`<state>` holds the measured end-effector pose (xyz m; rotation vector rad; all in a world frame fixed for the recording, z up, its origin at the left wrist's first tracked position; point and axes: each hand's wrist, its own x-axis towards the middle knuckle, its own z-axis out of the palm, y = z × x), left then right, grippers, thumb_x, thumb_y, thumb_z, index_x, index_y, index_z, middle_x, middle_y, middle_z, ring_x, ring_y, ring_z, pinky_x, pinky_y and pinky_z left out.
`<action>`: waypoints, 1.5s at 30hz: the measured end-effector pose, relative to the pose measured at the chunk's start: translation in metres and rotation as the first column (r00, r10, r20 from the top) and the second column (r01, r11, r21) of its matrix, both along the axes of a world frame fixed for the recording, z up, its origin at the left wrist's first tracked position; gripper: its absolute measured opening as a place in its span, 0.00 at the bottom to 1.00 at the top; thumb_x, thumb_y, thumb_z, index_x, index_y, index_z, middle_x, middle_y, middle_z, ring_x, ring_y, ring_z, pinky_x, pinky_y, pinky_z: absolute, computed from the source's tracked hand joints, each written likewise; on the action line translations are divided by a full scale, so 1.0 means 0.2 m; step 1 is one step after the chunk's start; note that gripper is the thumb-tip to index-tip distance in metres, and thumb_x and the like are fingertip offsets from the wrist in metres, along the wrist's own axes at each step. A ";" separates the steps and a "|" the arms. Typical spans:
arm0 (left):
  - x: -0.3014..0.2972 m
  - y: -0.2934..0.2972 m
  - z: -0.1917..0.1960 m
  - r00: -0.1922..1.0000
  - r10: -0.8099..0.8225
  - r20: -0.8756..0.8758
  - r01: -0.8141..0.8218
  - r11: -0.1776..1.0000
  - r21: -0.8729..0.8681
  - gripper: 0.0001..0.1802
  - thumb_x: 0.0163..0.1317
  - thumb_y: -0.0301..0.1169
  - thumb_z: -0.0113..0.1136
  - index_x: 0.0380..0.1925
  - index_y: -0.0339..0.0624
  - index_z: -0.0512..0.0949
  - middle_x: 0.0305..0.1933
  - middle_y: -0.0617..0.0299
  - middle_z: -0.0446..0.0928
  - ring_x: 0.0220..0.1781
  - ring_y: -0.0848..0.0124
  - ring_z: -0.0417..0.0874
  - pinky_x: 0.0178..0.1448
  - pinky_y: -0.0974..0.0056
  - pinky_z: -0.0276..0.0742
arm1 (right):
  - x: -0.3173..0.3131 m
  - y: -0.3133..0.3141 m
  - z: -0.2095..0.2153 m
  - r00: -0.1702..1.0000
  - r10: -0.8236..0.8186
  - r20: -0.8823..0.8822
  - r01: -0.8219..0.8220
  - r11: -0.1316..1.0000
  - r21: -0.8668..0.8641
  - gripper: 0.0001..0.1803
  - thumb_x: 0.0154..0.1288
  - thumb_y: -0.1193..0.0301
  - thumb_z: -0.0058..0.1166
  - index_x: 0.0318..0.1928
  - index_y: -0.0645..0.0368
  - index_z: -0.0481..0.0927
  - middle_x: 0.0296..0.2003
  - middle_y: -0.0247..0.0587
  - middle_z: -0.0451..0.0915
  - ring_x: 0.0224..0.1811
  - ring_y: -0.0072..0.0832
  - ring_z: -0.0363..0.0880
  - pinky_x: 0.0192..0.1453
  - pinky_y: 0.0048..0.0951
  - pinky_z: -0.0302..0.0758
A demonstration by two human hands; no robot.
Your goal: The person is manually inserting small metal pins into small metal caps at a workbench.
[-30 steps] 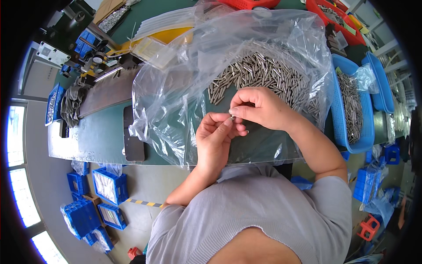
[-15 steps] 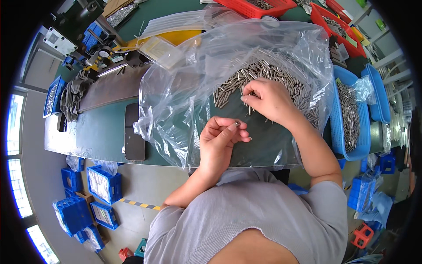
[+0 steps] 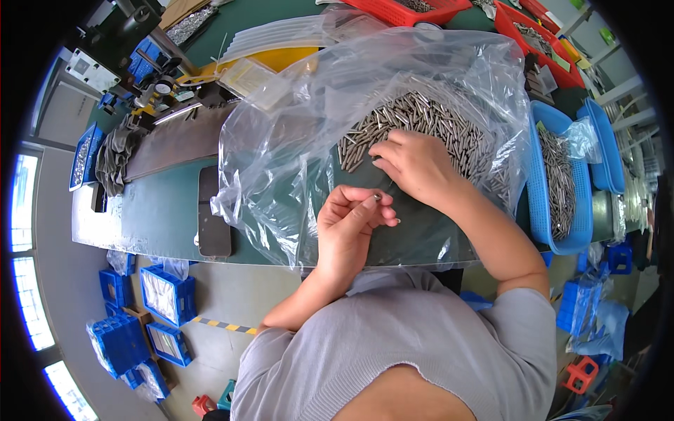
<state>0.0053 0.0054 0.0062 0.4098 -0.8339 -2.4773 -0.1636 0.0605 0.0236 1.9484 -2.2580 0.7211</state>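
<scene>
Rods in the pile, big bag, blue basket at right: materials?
Rods: likely metal, silver-grey, with bright glints. Bag: clear, glossy, thin plastic film by its look; it wrinkles and shows the green tabletop through. Blue basket: probably moulded plastic, evenly coloured; exact type unclear.

Metal pins [image 3: 400, 116] lie heaped mid-worktable [image 3: 161, 217], beyond the left hand [image 3: 347, 221], a plastic bag [image 3: 270, 189] spread about them (under or over is hard to tell in places). A flat slab [image 3: 214, 240] rests left of the pile, toward the near edge; a pin-filled basket [image 3: 581, 200] stands right, another basket [image 3: 572, 76] behind it, and crates [image 3: 187, 298] sit on the floor, near left.
</scene>
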 end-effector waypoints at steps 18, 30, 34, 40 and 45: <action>0.00 -0.01 -0.02 1.000 0.030 -0.011 -0.029 0.999 0.015 0.04 0.64 0.21 0.48 0.38 0.35 0.73 0.38 0.49 0.78 0.36 0.65 0.81 0.43 0.62 0.81 | 0.00 0.07 0.12 0.080 0.091 0.993 -0.289 0.955 -0.064 0.06 0.63 0.74 0.51 0.38 0.63 0.76 0.31 0.31 0.77 0.33 0.15 0.74 0.38 0.17 0.70; 0.00 -0.01 -0.03 1.000 0.025 -0.003 -0.025 1.000 0.001 0.04 0.65 0.22 0.49 0.38 0.35 0.72 0.39 0.49 0.78 0.36 0.66 0.81 0.43 0.62 0.81 | 0.03 0.07 0.13 0.023 0.053 0.998 -0.233 0.971 -0.046 0.05 0.63 0.74 0.52 0.37 0.64 0.77 0.30 0.33 0.78 0.32 0.17 0.76 0.39 0.19 0.72; 0.00 -0.01 -0.03 0.999 0.021 -0.025 -0.021 1.000 0.009 0.04 0.65 0.22 0.49 0.39 0.34 0.71 0.39 0.49 0.78 0.37 0.66 0.82 0.44 0.61 0.81 | 0.03 0.07 0.10 0.001 0.043 0.999 -0.272 0.962 -0.041 0.05 0.62 0.75 0.52 0.38 0.64 0.77 0.30 0.34 0.77 0.31 0.18 0.76 0.38 0.18 0.71; 0.00 -0.01 -0.03 1.000 0.026 0.008 -0.026 0.999 -0.024 0.04 0.65 0.22 0.49 0.39 0.33 0.70 0.36 0.50 0.79 0.37 0.64 0.83 0.45 0.60 0.81 | 0.03 0.07 0.11 -0.025 -0.049 0.998 -0.255 0.966 0.041 0.05 0.60 0.76 0.52 0.36 0.64 0.76 0.29 0.34 0.77 0.30 0.17 0.75 0.37 0.18 0.71; -0.01 -0.01 -0.03 0.999 0.035 0.000 -0.035 0.999 -0.023 0.05 0.65 0.22 0.49 0.39 0.32 0.70 0.35 0.49 0.79 0.36 0.64 0.83 0.44 0.60 0.81 | 0.02 0.07 0.11 -0.027 -0.075 0.997 -0.332 0.941 0.061 0.05 0.60 0.75 0.55 0.34 0.63 0.76 0.30 0.33 0.77 0.32 0.15 0.74 0.38 0.18 0.71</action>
